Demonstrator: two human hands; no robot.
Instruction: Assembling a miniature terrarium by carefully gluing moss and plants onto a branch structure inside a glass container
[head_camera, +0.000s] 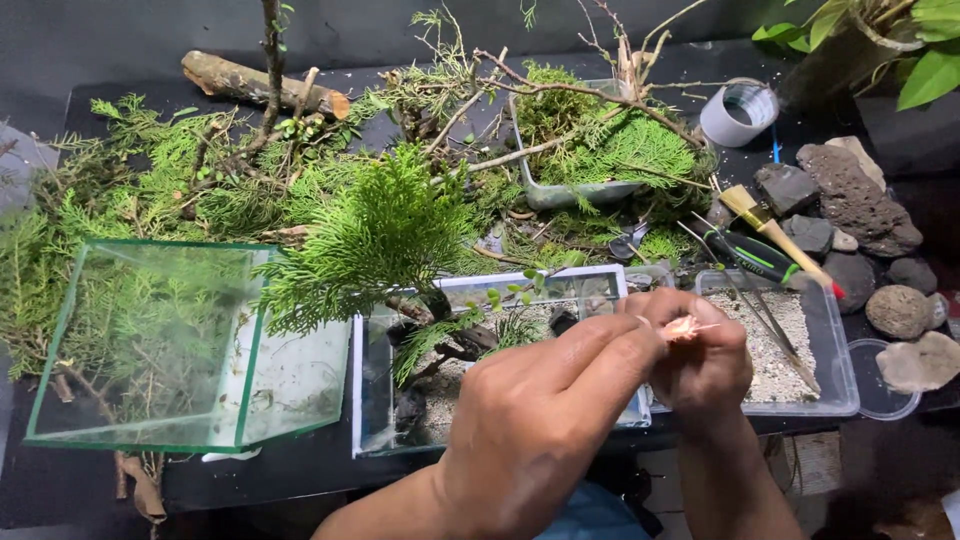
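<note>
Green cypress-like sprigs (370, 225) spread across a dark surface (300, 470) as a person works over a small glass tank (500, 360) at its front edge. Both hands meet just above the tank's right end: the left hand (545, 400) reaches across with fingers extended, its fingertips pressed against a small pale, fibrous scrap (685, 327), while the right hand (705, 365) is curled around the same scrap, pinching it from below. The scrap sits between the two hands, clear of the tank, with a thin strand poking out to the right.

Inside the tank, a dwarf tree with feathery green foliage leans left over pale gravel and dark pieces of wood. To the left, an empty glass cube (170, 345) stands tilted on the surface. Just right of the hands, a clear plastic tray of light sand (790, 345) holds long metal tweezers (775, 320). A brush with a wooden handle (775, 235) and a black-and-green-handled tool (755, 255) lie beyond the tray, near a cluster of dark and grey stones (860, 200). Farther back are a tray of moss and twigs (590, 150), a short log (260, 85) and a roll of white tape (740, 110).
</note>
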